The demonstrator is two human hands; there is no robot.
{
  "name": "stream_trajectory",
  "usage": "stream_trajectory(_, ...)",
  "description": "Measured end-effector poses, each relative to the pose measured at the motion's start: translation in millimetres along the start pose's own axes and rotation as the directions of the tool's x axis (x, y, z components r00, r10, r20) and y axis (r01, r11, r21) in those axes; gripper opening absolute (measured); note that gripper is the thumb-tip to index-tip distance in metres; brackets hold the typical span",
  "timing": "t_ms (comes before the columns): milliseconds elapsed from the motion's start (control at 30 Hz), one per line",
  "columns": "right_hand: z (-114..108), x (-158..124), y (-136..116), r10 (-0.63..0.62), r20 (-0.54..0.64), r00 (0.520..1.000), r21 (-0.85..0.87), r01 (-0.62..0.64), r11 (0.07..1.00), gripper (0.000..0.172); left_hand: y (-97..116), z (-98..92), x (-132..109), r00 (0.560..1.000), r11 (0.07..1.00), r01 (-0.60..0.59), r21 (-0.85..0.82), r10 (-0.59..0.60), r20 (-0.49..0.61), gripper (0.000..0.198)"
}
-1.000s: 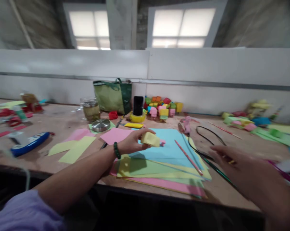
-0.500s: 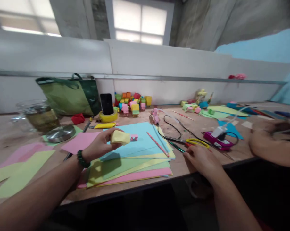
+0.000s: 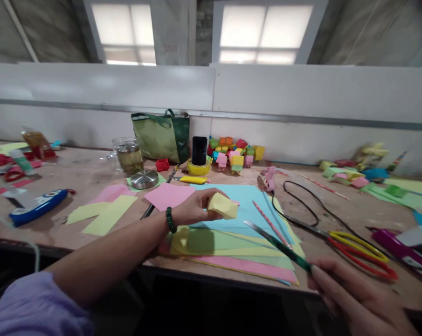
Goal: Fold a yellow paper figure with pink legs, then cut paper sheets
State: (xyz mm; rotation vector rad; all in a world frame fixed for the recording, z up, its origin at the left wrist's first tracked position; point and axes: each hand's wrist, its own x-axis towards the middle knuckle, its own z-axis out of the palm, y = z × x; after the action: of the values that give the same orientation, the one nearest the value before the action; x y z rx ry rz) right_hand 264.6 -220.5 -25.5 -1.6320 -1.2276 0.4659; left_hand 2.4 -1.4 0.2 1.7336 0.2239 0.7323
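Note:
My left hand [image 3: 193, 208] is closed on a small folded yellow paper block [image 3: 222, 206], held just above a stack of coloured paper sheets [image 3: 231, 242] whose top sheet is light blue. A green bead bracelet circles that wrist. At the lower right, my right hand [image 3: 354, 298] pinches the end of a thin green pencil [image 3: 279, 245]. Its tip points left over the paper stack. A pink pencil [image 3: 271, 225] lies on the stack. Scissors with yellow and red handles [image 3: 361, 254] lie on the table just beyond my right hand.
At the back stand a green bag [image 3: 162, 135], a glass jar [image 3: 128, 156] with a metal lid [image 3: 145, 179] beside it, a phone in a yellow tape roll [image 3: 199, 156] and several coloured paper cubes [image 3: 235, 154]. A black cable [image 3: 301, 205] loops at right. Loose sheets [image 3: 107, 212] lie at left.
My right hand has drawn back from beside the scissors toward the near table edge, now with the green pencil in its fingers. My left hand still holds the yellow block. The view swung left.

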Motion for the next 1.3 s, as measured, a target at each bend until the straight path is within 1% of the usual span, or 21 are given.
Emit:
stream_trajectory(100, 10.6, 10.9, -1.7, 0.086, 0.091, 0.992, 0.090, -0.094, 0.992, 0.032, 4.7, 3.2, -2.4, 0.999, 1.000, -0.018, 0.008, 0.018, 0.026, 0.043)
stream_trajectory(267, 11.9, 16.5, 6.9, 0.119, 0.148, 0.982, 0.157, -0.142, 0.977, 0.034, 11.9, 10.4, -3.9, 0.996, 0.999, -0.046, -0.029, 0.048, 0.071, 0.041)
stream_trajectory(433, 19.4, 14.6, 1.5, 0.151, 0.190, 0.970, 0.206, -0.190, 0.960, 0.036, 12.8, 12.6, -4.1, 0.995, 0.998, -0.052, -0.024, 0.054, 0.078, 0.042)
stream_trajectory(600, 30.8, 14.8, -7.3, 0.217, 0.188, 0.958, 0.299, -0.266, 0.916, 0.038, 13.1, 12.3, -4.9, 0.996, 0.999, -0.028, -0.032, 0.031, 0.085, 0.043)
stream_trajectory(733, 36.9, 14.4, -14.1, 0.234, 0.215, 0.948, 0.325, -0.295, 0.899, 0.036, 12.7, 13.3, -5.6, 0.995, 1.000, -0.023, -0.021, 0.025, 0.099, 0.044)
stream_trajectory(900, 42.4, 15.0, -19.5, 0.228, 0.257, 0.939, 0.355, -0.311, 0.882, 0.038, 15.8, 15.6, -6.0, 0.993, 1.000, -0.008, 0.020, 0.005, 0.115, 0.046)
stream_trajectory(1133, 47.4, 18.1, -23.5, 0.211, 0.310, 0.927, 0.338, -0.314, 0.887, 0.040, 19.1, 16.9, -6.4, 0.992, 1.000, 0.016, -0.018, -0.014, 0.122, 0.048)
stream_trajectory(1300, 50.5, 16.4, -34.0, 0.258, 0.304, 0.917, 0.378, -0.364, 0.851, 0.040, 18.2, 16.9, -6.6, 0.991, 0.999, 0.016, -0.047, -0.010, 0.131, 0.048)
